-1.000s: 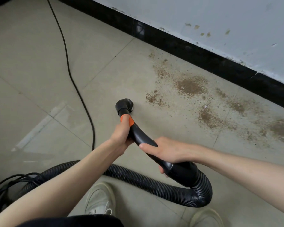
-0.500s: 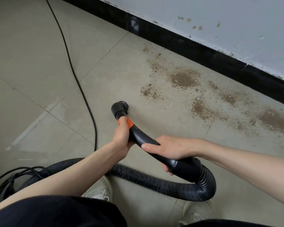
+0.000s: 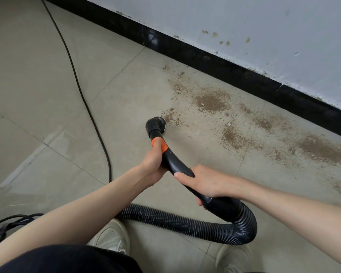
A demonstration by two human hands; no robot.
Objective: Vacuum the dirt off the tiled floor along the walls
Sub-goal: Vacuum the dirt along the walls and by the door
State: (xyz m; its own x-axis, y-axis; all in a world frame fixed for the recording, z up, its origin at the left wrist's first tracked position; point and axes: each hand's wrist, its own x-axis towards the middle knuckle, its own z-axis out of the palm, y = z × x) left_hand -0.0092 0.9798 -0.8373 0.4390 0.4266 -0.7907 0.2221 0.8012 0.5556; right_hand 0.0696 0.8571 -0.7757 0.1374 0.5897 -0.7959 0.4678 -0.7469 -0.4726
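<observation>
Now two hands, left hand (image 3: 153,161) and right hand (image 3: 202,183), grasp one black vacuum handle (image 3: 174,164); its nozzle (image 3: 156,126) touches several dirt patches (image 3: 211,101); no readable writing.

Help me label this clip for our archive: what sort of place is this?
Probably a bare indoor room, though which kind is unclear: beige tiled floor, a black baseboard under a scuffed pale painted wall, and a power cord trailing across the tiles.

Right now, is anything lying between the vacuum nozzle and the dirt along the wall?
Nothing visible. The nozzle sits at the edge of the nearest dirt patch, with bare tile up to the larger patches. The black cord lies off to the left, clear of that path.
</observation>
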